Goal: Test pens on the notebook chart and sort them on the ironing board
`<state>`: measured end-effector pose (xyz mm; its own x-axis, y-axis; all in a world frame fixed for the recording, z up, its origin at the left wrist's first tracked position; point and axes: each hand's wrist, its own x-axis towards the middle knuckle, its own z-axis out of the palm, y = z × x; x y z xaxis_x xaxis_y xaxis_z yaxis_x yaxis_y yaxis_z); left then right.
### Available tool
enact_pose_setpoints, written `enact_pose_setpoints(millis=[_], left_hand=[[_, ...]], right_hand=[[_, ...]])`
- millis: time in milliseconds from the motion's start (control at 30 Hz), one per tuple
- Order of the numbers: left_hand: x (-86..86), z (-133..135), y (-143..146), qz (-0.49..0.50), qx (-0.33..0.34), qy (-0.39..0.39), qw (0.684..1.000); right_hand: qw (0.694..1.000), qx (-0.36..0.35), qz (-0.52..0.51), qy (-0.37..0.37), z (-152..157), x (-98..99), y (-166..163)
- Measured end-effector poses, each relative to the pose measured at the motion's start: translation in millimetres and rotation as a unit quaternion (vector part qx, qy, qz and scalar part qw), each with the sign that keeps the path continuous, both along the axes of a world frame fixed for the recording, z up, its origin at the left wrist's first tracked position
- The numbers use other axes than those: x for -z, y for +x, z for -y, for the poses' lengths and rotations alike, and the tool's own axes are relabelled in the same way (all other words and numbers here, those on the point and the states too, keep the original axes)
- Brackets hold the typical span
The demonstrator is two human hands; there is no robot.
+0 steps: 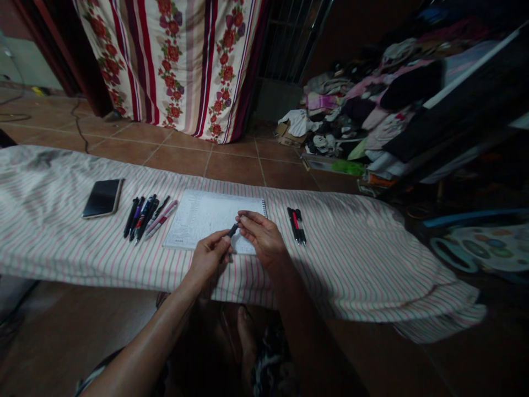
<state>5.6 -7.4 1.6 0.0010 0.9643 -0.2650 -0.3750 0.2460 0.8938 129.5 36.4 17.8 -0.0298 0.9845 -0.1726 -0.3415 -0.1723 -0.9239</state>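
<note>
Both my hands meet over the near edge of a spiral notebook (209, 215) that lies on a striped cloth (61, 231). My left hand (210, 256) pinches the lower end of a dark pen (232, 230). My right hand (262, 237) grips the pen's upper end with its fingertips. Several pens (146, 216) lie in a row left of the notebook. Two or three more pens (296, 225), one red, lie to its right.
A dark phone (102, 198) lies at the left of the pen row. Beyond the cloth is tiled floor (231, 160), a floral curtain (182, 60) and a heap of clothes (363, 105) at the right. My bare feet (239, 331) show below the cloth's edge.
</note>
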Motion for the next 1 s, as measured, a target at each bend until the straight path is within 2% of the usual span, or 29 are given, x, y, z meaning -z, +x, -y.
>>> enact_pose_setpoints(millis=[367, 500, 1000], left_hand=[[1.9, -3.4, -4.0, -0.034, -0.004, 0.045, 0.998], [3.5, -4.0, -4.5, -0.024, -0.009, 0.029, 0.999], [-2.9, -2.4, -4.6, -0.015, -0.021, 0.04, 0.999]], right_hand=[[0.995, 0.008, 0.087, 0.044, 0.7, 1.1, -5.1], [0.992, 0.012, 0.11, 0.061, 0.3, 0.6, -5.3], [0.991, -0.008, 0.107, 0.082, 4.3, -3.8, -6.1]])
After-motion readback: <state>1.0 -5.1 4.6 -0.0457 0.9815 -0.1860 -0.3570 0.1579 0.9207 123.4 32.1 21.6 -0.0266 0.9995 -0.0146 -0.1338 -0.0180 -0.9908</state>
